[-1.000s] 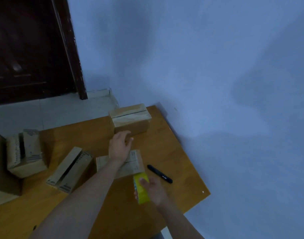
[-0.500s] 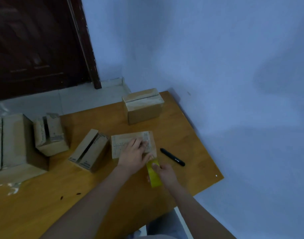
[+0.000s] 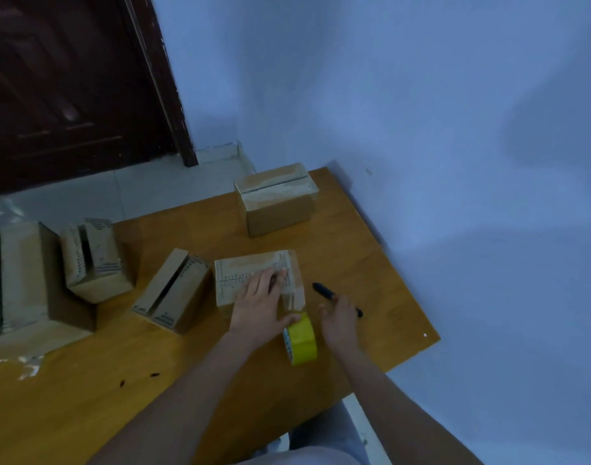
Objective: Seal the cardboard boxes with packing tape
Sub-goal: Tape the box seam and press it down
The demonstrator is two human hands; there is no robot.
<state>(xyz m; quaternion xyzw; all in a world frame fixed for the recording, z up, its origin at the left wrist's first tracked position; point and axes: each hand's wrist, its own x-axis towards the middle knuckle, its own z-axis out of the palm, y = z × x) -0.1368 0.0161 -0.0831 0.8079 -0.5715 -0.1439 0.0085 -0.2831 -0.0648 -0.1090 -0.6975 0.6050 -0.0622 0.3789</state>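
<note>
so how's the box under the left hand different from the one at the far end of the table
The near box has the left hand pressing flat on its top; the far box is untouched. The near box's top shows printed lines of text, while the far box's top looks plain, with a dark seam along its middle. The near box has tape running from its right end to the yellow roll. Both are small, brown and closed.

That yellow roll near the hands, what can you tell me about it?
The yellow tape roll stands on its edge on the wooden table, just in front of the small cardboard box. Its outer band looks glossy yellow; the side shows a pale printed core. The left hand's thumb touches its top; the right hand is beside it.
</note>
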